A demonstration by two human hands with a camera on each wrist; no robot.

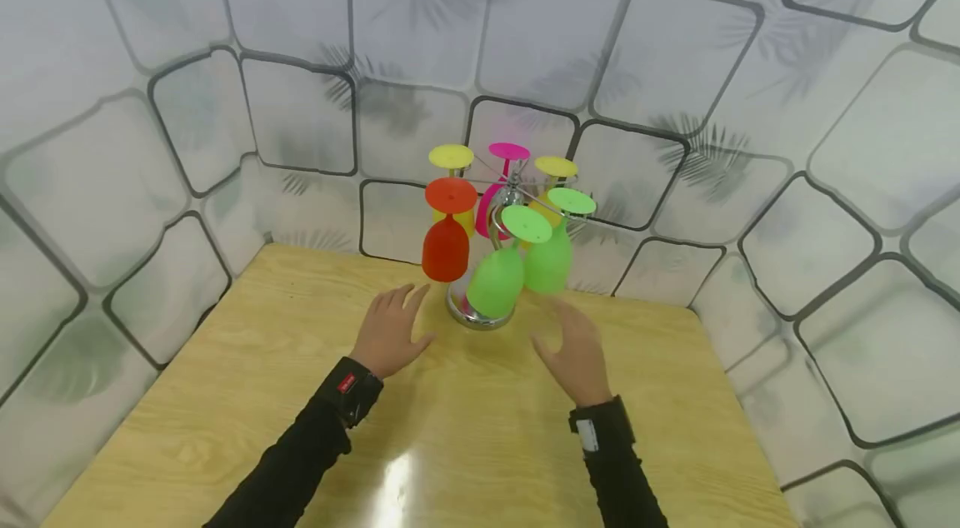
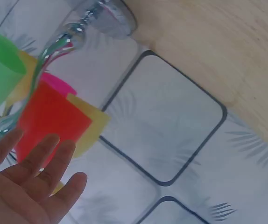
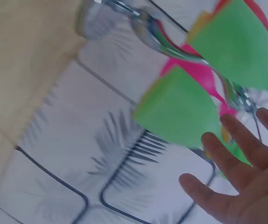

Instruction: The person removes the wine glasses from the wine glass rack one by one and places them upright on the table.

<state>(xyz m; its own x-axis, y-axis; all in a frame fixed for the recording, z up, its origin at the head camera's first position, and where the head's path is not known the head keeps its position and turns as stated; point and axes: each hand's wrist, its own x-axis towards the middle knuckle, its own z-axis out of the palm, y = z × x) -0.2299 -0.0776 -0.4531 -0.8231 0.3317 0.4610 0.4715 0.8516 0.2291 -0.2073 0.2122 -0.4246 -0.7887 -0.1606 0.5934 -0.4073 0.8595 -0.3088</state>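
Observation:
Several coloured plastic goblets hang upside down from a chrome glass rack (image 1: 480, 316) on a wooden table. A red goblet (image 1: 446, 249) hangs at the left, with green goblets (image 1: 497, 282) at the front and right. Behind them show yellow goblets (image 1: 452, 156) and a pink goblet (image 1: 509, 151). My left hand (image 1: 390, 332), fingers spread, is just left of the rack's base, nearest the red goblet; the left wrist view shows its fingers overlapping that goblet. My right hand (image 1: 576, 353), also spread and holding nothing, is at the right, nearest a green goblet (image 3: 180, 109).
The wooden table (image 1: 450, 428) runs back to a wall (image 1: 420, 120) covered with rounded squares and leaf shapes. More of this covering stands close on the left and right sides. The rack is near the table's back edge.

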